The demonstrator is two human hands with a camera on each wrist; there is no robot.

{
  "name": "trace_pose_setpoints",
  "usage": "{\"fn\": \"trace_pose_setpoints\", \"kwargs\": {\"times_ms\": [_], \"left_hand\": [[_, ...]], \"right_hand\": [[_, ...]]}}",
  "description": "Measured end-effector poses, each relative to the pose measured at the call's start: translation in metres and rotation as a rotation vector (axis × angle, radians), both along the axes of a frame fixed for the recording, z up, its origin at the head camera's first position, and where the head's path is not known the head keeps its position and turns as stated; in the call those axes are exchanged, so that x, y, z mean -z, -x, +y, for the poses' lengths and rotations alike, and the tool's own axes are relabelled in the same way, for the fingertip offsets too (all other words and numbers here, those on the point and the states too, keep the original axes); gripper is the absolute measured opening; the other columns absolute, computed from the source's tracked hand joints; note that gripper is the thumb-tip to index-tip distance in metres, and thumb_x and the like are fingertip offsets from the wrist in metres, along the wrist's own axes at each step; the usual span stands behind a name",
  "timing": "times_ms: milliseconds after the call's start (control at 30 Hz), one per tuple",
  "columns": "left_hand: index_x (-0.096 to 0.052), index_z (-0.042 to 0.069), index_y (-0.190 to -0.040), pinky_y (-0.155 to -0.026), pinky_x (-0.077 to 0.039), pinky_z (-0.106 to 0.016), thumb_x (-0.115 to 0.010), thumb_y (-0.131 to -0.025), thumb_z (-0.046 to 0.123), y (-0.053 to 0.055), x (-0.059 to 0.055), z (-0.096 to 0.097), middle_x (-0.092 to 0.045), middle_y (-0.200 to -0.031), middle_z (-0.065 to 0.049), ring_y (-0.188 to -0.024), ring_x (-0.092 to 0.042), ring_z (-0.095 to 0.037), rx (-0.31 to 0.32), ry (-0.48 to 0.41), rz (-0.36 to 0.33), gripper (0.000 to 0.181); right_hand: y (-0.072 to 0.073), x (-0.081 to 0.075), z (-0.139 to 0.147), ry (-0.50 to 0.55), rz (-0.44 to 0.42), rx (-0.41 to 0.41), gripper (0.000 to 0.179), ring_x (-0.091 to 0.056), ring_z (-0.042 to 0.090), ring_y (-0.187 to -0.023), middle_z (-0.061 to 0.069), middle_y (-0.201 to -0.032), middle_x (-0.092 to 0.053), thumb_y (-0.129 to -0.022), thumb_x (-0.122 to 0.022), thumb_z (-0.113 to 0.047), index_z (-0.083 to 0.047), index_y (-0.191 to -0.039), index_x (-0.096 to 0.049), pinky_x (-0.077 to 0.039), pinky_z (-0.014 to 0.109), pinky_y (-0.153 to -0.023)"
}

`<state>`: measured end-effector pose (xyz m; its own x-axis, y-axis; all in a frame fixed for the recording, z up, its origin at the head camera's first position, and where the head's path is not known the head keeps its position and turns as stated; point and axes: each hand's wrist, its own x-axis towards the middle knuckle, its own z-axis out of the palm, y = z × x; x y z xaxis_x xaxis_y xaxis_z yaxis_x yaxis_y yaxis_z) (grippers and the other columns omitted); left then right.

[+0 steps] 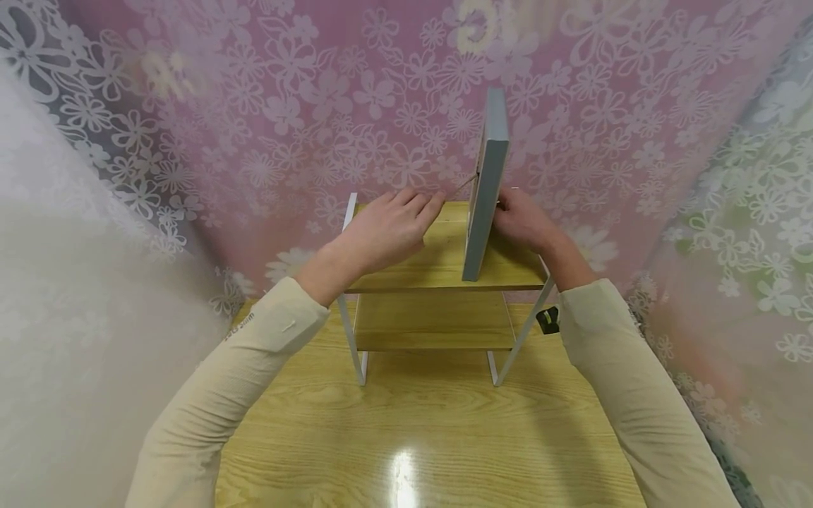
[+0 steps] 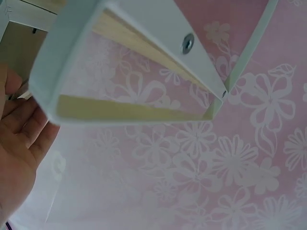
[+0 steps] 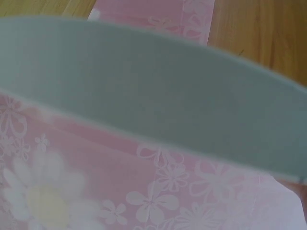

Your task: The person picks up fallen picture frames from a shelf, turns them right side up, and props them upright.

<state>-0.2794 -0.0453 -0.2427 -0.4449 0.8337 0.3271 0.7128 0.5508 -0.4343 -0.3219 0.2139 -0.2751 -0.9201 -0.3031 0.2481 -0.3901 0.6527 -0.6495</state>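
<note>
On the top board of a small shelf unit [image 1: 413, 271], a slim grey-blue panel [image 1: 488, 190] stands on edge. A thin brown cord-like piece [image 1: 468, 182] runs from its left face to my left hand [image 1: 390, 229], whose fingertips pinch the end. In the left wrist view, the left hand [image 2: 21, 148] has thumb and fingers close together, partly behind the shelf's white frame [image 2: 158, 28]. At the panel's right side, my right hand [image 1: 524, 222] grips near its far edge, the fingertips hidden. The panel [image 3: 144, 86] fills much of the right wrist view.
The shelf's lower board [image 1: 432, 321] sits between white metal legs [image 1: 502, 363]. Everything stands on a wood-patterned surface [image 1: 406, 416]. By the right leg lies a small black and yellow object [image 1: 547, 319]. Flower-patterned curtains [image 1: 356, 92] hang behind and on both sides.
</note>
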Motion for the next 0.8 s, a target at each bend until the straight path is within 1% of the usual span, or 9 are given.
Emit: {"fn": "trace_pose_setpoints", "kwargs": {"times_ms": [133, 200, 267, 333, 400, 500, 567, 667, 800], "left_hand": [[-0.049, -0.003, -0.141, -0.094, -0.051, -0.040, -0.056, -0.092, 0.012, 0.000, 0.005, 0.000, -0.065, -0.126, -0.015, -0.117, -0.059, -0.032, 0.017, -0.100, 0.025, 0.052], [-0.051, -0.002, -0.139, -0.095, -0.050, -0.040, -0.053, -0.092, 0.010, -0.001, 0.008, 0.000, -0.064, -0.127, -0.015, -0.116, -0.059, -0.032, 0.027, -0.162, 0.046, 0.049], [-0.053, -0.001, -0.136, -0.097, -0.049, -0.041, -0.053, -0.092, 0.009, -0.002, 0.013, 0.001, -0.062, -0.128, -0.015, -0.115, -0.059, -0.032, 0.058, -0.249, 0.090, 0.045], [-0.056, 0.000, -0.131, -0.097, -0.049, -0.041, -0.053, -0.091, 0.008, -0.003, 0.017, 0.004, -0.062, -0.126, -0.015, -0.112, -0.059, -0.032, 0.106, -0.357, 0.154, 0.041], [-0.059, -0.001, -0.125, -0.094, -0.050, -0.041, -0.055, -0.089, 0.007, -0.006, 0.020, 0.009, -0.063, -0.120, -0.016, -0.106, -0.061, -0.031, 0.172, -0.471, 0.233, 0.036], [-0.058, -0.002, -0.120, -0.083, -0.053, -0.038, -0.058, -0.087, 0.008, -0.011, 0.023, 0.021, -0.066, -0.104, -0.015, -0.093, -0.063, -0.030, 0.267, -0.599, 0.303, 0.034], [-0.054, -0.003, -0.124, -0.073, -0.052, -0.034, -0.062, -0.087, 0.011, -0.015, 0.025, 0.029, -0.065, -0.096, -0.013, -0.083, -0.061, -0.027, 0.304, -0.640, 0.301, 0.040], [-0.044, -0.003, -0.132, -0.063, -0.048, -0.032, -0.065, -0.090, 0.016, -0.020, 0.028, 0.040, -0.062, -0.087, -0.011, -0.072, -0.057, -0.024, 0.326, -0.672, 0.263, 0.051], [-0.036, -0.001, -0.139, -0.063, -0.049, -0.032, -0.064, -0.095, 0.024, -0.025, 0.032, 0.049, -0.064, -0.093, -0.012, -0.075, -0.060, -0.024, 0.295, -0.657, 0.208, 0.058]], "right_hand": [[0.000, 0.000, 0.001, -0.010, -0.001, 0.000, 0.027, -0.053, 0.040, -0.125, 0.028, -0.128, -0.060, -0.101, -0.044, -0.006, 0.002, -0.122, -0.059, -0.039, 0.054, -0.106], [0.000, 0.000, 0.001, -0.010, -0.002, -0.002, 0.026, -0.054, 0.040, -0.124, 0.027, -0.128, -0.061, -0.101, -0.045, -0.006, 0.002, -0.122, -0.060, -0.039, 0.054, -0.106], [0.000, 0.000, 0.001, -0.005, -0.006, -0.005, 0.026, -0.054, 0.040, -0.123, 0.027, -0.127, -0.061, -0.101, -0.045, -0.006, 0.002, -0.121, -0.060, -0.039, 0.053, -0.106], [-0.001, 0.000, 0.001, 0.001, -0.010, -0.009, 0.026, -0.055, 0.040, -0.123, 0.027, -0.126, -0.061, -0.101, -0.045, -0.006, 0.002, -0.121, -0.060, -0.039, 0.053, -0.106], [-0.001, -0.001, 0.002, 0.005, -0.009, -0.011, 0.026, -0.055, 0.040, -0.122, 0.028, -0.125, -0.062, -0.101, -0.045, -0.006, 0.003, -0.121, -0.060, -0.040, 0.053, -0.105], [-0.001, -0.001, 0.003, 0.016, -0.001, -0.012, 0.026, -0.056, 0.040, -0.119, 0.028, -0.123, -0.062, -0.100, -0.045, -0.004, 0.004, -0.121, -0.059, -0.041, 0.053, -0.104], [-0.001, -0.001, 0.003, 0.028, 0.006, -0.014, 0.028, -0.057, 0.041, -0.118, 0.028, -0.122, -0.062, -0.099, -0.046, -0.003, 0.003, -0.123, -0.059, -0.041, 0.054, -0.102], [-0.002, -0.001, 0.003, 0.051, 0.014, -0.024, 0.031, -0.057, 0.041, -0.117, 0.029, -0.122, -0.062, -0.098, -0.046, -0.002, 0.004, -0.126, -0.058, -0.042, 0.054, -0.101], [-0.003, 0.000, 0.001, 0.073, 0.002, -0.029, 0.030, -0.058, 0.040, -0.114, 0.029, -0.122, -0.062, -0.099, -0.047, -0.005, 0.005, -0.125, -0.059, -0.044, 0.053, -0.099]]}}
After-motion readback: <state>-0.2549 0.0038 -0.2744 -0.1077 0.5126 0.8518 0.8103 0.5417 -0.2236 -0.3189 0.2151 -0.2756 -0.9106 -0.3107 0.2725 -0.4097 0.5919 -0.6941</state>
